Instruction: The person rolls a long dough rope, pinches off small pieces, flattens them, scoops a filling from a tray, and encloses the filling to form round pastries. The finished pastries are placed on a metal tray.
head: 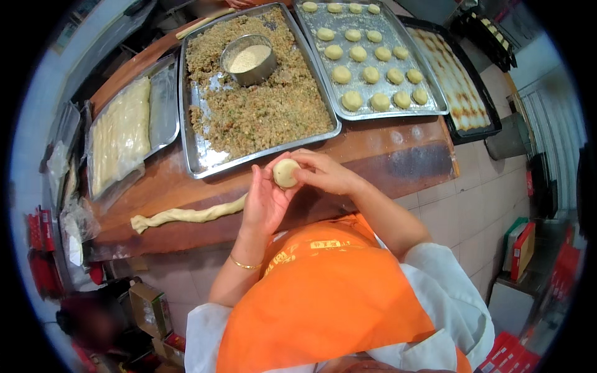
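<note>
A small round dough cake [285,173] is held between my two hands, above the near edge of the wooden table. My left hand [266,200] cups it from below and the side, thumb upright. The fingers and thumb of my right hand [322,171] press on its right side. A long twisted rope of dough [191,214] lies on the table, its right end hidden behind my left hand. Just beyond my hands is a metal tray [261,162] of crumbly filling [266,112], with a round metal tin [254,72] of pale seeds or crumbs standing in it.
At the right, a metal tray [392,114] carries several dough cakes [357,53] in rows. A dark baking tray [475,133] overhangs the table's right end. Plastic-covered dough strips [121,135] lie in a left tray [168,107]. A rolling pin [205,23] rests behind. Cardboard boxes [149,307] stand below left.
</note>
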Demonstrator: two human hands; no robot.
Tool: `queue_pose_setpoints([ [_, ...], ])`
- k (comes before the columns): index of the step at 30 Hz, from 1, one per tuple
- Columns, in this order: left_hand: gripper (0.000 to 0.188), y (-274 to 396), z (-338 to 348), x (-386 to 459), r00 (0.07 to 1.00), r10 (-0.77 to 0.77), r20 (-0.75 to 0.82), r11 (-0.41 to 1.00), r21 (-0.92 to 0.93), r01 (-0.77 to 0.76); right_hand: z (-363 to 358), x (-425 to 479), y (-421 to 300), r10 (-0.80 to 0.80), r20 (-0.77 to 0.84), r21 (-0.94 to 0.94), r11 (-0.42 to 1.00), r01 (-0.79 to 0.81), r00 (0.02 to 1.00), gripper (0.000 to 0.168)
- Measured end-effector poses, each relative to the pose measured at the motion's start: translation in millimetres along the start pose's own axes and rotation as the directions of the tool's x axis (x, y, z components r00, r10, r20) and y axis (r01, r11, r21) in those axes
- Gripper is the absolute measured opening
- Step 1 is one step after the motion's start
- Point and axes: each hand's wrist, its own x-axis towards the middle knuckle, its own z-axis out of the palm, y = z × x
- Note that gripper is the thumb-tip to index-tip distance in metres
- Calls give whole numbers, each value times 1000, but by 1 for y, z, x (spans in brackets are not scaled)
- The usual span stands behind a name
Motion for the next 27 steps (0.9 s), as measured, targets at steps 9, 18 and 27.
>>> queue_pose_setpoints([
  [9,55,11,2,13,996,-24,-88,976,213,42,-73,40,-49,234,-191,107,970,-217,953,30],
  [18,40,23,0,23,994,-107,-22,925,365,107,-244,142,-34,254,-480,364,928,-72,840,30],
  [27,38,69,2,48,991,-130,-24,909,397,129,-368,246,26,-419,-686,-692,626,-358,594,32],
])
